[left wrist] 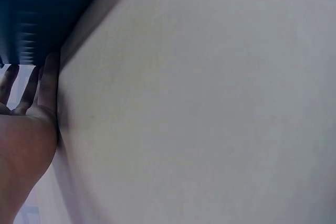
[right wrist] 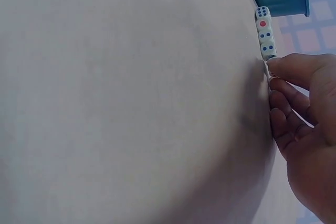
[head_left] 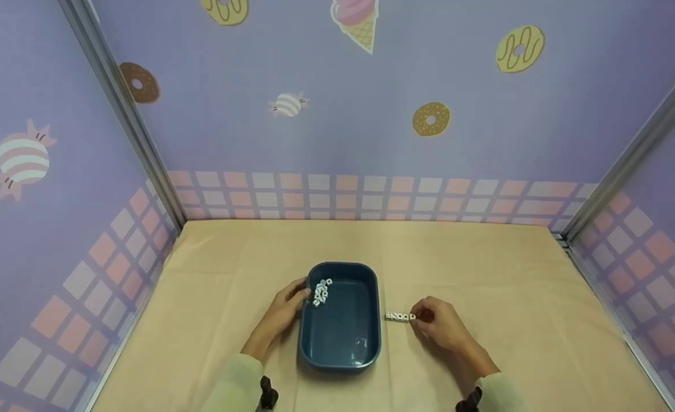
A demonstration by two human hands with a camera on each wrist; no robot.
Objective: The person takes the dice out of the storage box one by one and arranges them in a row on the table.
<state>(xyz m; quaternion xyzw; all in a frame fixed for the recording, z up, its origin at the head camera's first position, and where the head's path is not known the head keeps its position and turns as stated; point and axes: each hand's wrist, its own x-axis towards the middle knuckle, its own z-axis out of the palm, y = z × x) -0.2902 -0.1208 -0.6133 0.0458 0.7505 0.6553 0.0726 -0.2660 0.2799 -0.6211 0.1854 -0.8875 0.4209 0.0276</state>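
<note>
A dark blue plastic tray (head_left: 337,343) stands on the cloth, with several white dice (head_left: 320,293) in a loose cluster by its left wall. My left hand (head_left: 283,309) holds the tray's left side, thumb at the rim and fingers along the outer wall; its fingers (left wrist: 48,85) show in the left wrist view. Just right of the tray, dice stand in a straight row (head_left: 397,316). With thumb and fingertips my right hand (head_left: 443,323) pinches a die at the row's right end, mostly hidden by the thumb. Blue and red pips show on the row (right wrist: 265,35) in the right wrist view.
A beige cloth (head_left: 245,252) covers the table. Purple printed walls (head_left: 348,143) enclose the back and both sides, with metal posts (head_left: 137,131) at the corners. The row's left end lies close to the tray's right wall.
</note>
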